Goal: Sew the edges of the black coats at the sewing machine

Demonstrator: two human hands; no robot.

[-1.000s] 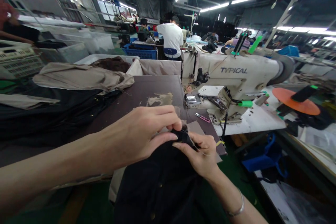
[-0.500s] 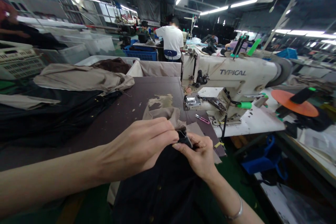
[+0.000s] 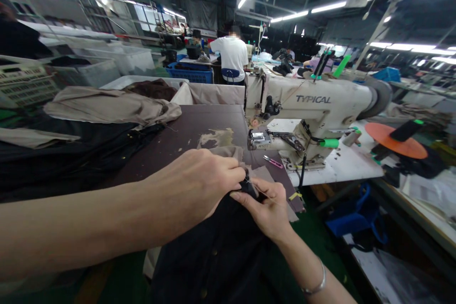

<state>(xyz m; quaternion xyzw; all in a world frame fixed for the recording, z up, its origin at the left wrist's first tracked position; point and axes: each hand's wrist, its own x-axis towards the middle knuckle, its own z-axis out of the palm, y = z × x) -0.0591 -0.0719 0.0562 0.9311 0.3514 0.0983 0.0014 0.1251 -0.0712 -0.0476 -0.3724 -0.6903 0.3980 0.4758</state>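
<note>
A dark garment (image 3: 213, 247) with snaps down it and a beige lining hangs over the near table edge. My left hand (image 3: 206, 175) is closed on the top of this garment, its fingers bent over the folded edge. Opposite it, my right hand (image 3: 267, 204) pinches the same edge between thumb and fingers. Loose pale threads trail from the fabric between both hands. Just beyond lies beige cloth (image 3: 230, 152) on the brown tabletop (image 3: 199, 118). Pink thread snips (image 3: 272, 161) rest to the right, near the arm of the sewing machine (image 3: 306, 99).
Dark and beige garments (image 3: 114, 104) are heaped on the left. Behind the table stands a cloth-lined bin (image 3: 217, 92). An orange disc with a thread cone (image 3: 395, 140) is at the right, above a blue plastic object (image 3: 356, 218). A person in a white shirt (image 3: 233, 57) sits further back.
My left hand has shifted slightly up and its wrist has turned over the fabric. My right hand keeps its pinch. The view has moved a little.
</note>
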